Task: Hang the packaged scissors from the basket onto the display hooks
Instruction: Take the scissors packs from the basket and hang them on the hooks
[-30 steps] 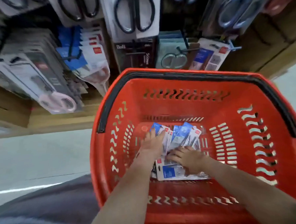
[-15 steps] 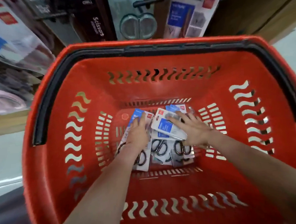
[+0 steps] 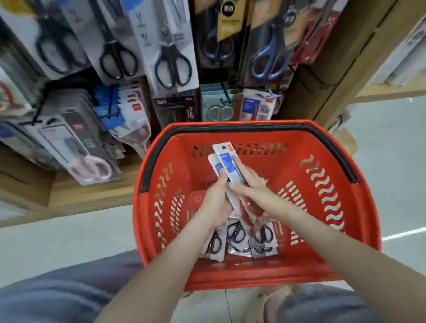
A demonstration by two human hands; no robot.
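Hands over red basket (image 3: 335, 258), left hand (image 3: 215, 205) and right hand (image 3: 255, 196) both gripping a bundle of scissor packs (image 3: 228, 168), fingers closed on it, display hooks (image 3: 224, 96) behind.

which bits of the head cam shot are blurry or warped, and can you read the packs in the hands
Head view: wide-angle warp bends the basket rim and tilts the hanging display packs; the left edge is smeared, the centre sharper; light is soft and even, without hard glare. The packaged scissors held by the left hand and right hand show blue labels, text unreadable.
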